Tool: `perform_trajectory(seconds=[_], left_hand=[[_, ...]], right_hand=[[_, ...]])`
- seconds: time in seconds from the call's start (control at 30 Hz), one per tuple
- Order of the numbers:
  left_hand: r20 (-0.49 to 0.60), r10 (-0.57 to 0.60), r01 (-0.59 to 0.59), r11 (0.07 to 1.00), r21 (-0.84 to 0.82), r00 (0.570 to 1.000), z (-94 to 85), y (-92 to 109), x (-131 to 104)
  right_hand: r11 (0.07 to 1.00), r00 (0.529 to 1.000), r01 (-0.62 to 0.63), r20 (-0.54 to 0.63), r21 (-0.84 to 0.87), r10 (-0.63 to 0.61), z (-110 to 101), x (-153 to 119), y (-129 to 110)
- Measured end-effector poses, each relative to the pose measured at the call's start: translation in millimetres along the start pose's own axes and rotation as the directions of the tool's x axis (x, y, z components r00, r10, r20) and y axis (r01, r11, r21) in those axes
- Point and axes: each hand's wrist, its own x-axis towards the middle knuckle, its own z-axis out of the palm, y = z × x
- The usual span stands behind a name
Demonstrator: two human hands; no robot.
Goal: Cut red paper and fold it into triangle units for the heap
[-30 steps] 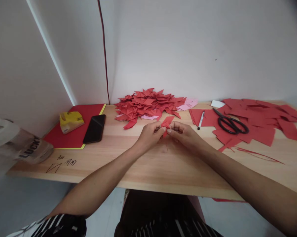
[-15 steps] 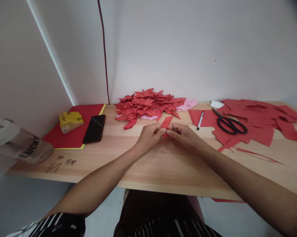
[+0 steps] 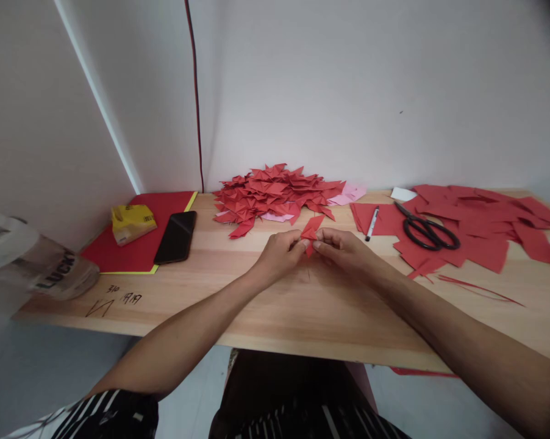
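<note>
A small folded red paper piece [image 3: 311, 230] is held between both hands over the middle of the wooden table. My left hand [image 3: 282, 251] pinches its left side, thumb on top. On its right side, my right hand [image 3: 336, 247] grips it between thumb and fingers. The piece has pointed ends, one up and one down, and its middle is partly covered by the fingertips. Behind the hands lies a heap of folded red paper pieces [image 3: 275, 192] against the wall.
Black scissors [image 3: 428, 231] lie on loose red paper sheets [image 3: 480, 222] at right, beside a marker [image 3: 372, 224]. At left are a phone [image 3: 176, 237], a yellow packet [image 3: 133, 224] on a red sheet [image 3: 142, 259], and a cup [image 3: 41, 262]. The table's front edge [image 3: 279, 350] is near my body.
Both hands still pinch the red piece, which has opened out slightly between the fingertips. The whole view has shifted a little.
</note>
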Motion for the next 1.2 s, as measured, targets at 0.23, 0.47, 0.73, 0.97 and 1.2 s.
perform_trajectory(seconds=[0.23,0.47,0.73,0.97,1.2], left_hand=[[0.089,-0.077,0.092,0.979,-0.183,0.993,-1.3,-1.8,0.6],[0.189,-0.271,0.331,0.772,-0.543,0.944,-1.4,-5.2,2.8],[0.274,-0.326,0.421,0.59,-0.689,0.905,-3.3,-5.1,3.9],[0.287,-0.262,0.389,0.611,-0.69,0.921,-3.5,-2.6,3.1],[0.174,-0.159,0.23,0.795,-0.561,0.972,-1.9,1.7,0.8]], right_hand=[[1.0,1.0,-0.009,0.003,0.014,0.009,-0.8,0.7,6.0],[0.979,1.0,-0.011,0.01,0.203,0.009,-1.2,2.6,5.8],[0.98,0.971,0.181,-0.17,0.076,-0.167,3.9,0.8,8.9],[0.913,0.915,0.287,-0.197,-0.292,-0.351,3.0,-1.2,9.6],[0.961,0.927,0.244,-0.259,-0.131,-0.27,4.8,2.1,8.8]])
